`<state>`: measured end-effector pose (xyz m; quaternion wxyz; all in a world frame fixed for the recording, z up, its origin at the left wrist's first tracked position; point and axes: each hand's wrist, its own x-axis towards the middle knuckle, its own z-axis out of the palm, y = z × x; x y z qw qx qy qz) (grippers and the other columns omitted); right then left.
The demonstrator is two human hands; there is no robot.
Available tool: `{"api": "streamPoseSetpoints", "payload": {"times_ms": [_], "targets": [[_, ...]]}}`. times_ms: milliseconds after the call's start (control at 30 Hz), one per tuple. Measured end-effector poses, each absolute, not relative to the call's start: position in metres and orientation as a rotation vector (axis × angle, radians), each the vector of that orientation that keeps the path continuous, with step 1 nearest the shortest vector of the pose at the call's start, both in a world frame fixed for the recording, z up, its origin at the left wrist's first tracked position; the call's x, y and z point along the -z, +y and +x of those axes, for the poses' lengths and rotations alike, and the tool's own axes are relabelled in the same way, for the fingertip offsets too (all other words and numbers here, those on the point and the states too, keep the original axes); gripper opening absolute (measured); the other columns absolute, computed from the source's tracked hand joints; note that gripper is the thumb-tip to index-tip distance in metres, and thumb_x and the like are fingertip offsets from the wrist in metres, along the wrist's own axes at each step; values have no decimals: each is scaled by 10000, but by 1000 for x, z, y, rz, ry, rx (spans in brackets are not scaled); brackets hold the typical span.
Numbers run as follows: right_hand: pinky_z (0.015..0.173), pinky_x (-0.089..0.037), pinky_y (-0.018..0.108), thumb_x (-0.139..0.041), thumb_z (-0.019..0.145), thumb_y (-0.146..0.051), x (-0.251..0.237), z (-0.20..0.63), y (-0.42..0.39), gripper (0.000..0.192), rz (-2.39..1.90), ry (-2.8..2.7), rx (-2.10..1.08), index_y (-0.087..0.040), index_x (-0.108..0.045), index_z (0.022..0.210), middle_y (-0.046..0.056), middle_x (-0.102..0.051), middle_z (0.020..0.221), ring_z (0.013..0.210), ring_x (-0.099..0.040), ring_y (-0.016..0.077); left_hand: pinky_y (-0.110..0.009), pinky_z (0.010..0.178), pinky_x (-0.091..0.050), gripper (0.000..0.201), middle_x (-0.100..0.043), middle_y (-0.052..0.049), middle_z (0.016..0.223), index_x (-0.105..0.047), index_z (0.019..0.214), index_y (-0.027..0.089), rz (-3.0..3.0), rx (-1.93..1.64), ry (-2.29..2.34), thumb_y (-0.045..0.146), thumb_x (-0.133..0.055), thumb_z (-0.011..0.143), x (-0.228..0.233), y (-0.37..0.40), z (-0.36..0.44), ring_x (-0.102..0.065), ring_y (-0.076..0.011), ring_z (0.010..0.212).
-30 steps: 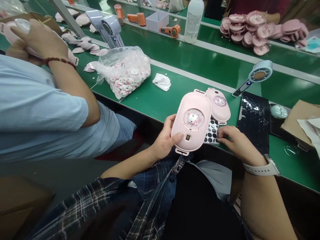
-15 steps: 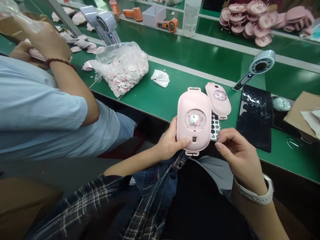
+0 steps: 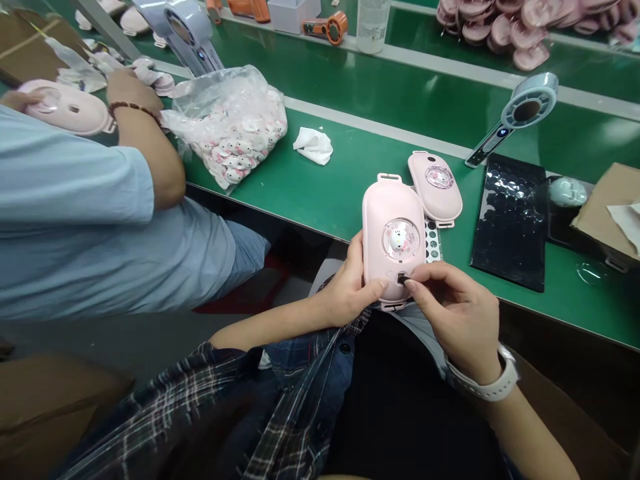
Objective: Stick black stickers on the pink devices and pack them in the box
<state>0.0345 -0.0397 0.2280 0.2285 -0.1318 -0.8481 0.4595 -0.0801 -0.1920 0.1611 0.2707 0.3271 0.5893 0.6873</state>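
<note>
My left hand [image 3: 353, 287] grips the lower left side of a pink oval case [image 3: 383, 207], its thumb on the front face. A white cat figure [image 3: 399, 240] shows in the case's round window, above a small rectangular opening. At that opening, my right hand [image 3: 453, 300] pinches a small black sticker [image 3: 404, 281] between thumb and forefinger. Behind the held case, a second pink case [image 3: 437, 190] lies on the green bench. Partly hidden between the two is a sheet of round black stickers [image 3: 432, 241].
A plastic bag of small cat figures [image 3: 235, 133] and a crumpled white tissue [image 3: 313, 145] lie on the bench. At right are a light blue handheld fan [image 3: 530, 110], a black tray [image 3: 510, 233] and a cardboard box [image 3: 613, 207]. A co-worker [image 3: 75, 213] sits at left, holding another pink case.
My right hand has moved left from beside the case to its small opening, bringing a black sticker there. The co-worker's arm has shifted, uncovering the pink case in their hand.
</note>
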Motion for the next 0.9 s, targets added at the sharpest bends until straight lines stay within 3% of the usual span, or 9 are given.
{"api": "streamPoseSetpoints", "payload": {"times_ms": [900], "targets": [[619,-509,286,-658,906,-172,-222,31,-42,143,-338,-2436,-1018,-239,-616,787,-1,-674,743,667,-623,174,-641,1224,-338,882,-355,-198,1605,-157,1588,239,966,-1782,1688,466,-685,919,-160,-190,-79,-397,-420,1471]]}}
